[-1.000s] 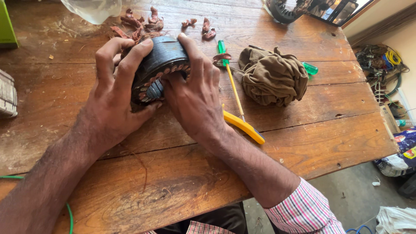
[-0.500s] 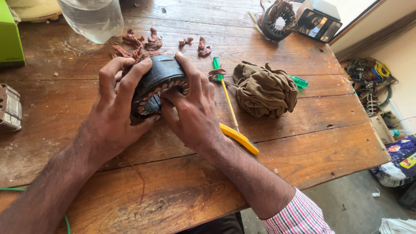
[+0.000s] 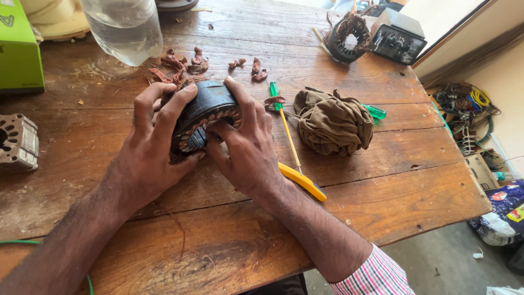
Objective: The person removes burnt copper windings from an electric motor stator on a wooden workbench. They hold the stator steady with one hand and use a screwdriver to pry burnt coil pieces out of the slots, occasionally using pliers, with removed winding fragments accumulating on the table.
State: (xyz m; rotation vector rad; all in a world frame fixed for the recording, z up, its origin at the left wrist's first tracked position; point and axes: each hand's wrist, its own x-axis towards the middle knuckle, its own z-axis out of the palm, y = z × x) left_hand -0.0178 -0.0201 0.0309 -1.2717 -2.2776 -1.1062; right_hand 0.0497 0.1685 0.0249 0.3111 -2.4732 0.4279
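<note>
A dark round motor stator [image 3: 204, 112] with copper-tipped slots is tilted on edge above the wooden table [image 3: 229, 240]. My left hand [image 3: 150, 155] wraps its left side, fingers curled over the top rim. My right hand [image 3: 248, 150] grips its right side, with the thumb pressed into the slotted face. Scraps of reddish copper winding [image 3: 180, 65] lie just behind the stator.
A yellow-handled screwdriver [image 3: 297, 166] and a green-handled one [image 3: 376, 112] lie by a brown cloth [image 3: 335, 123]. A clear plastic bottle [image 3: 123, 27] and a green box [image 3: 19, 49] stand at the back left. A metal housing [image 3: 19, 142] sits left; another stator [image 3: 349, 38] far back.
Both hands keep their hold on the stator. The view has tilted and shifted, bringing more of the table's far side into sight; the fingers shifted slightly on the rim.
</note>
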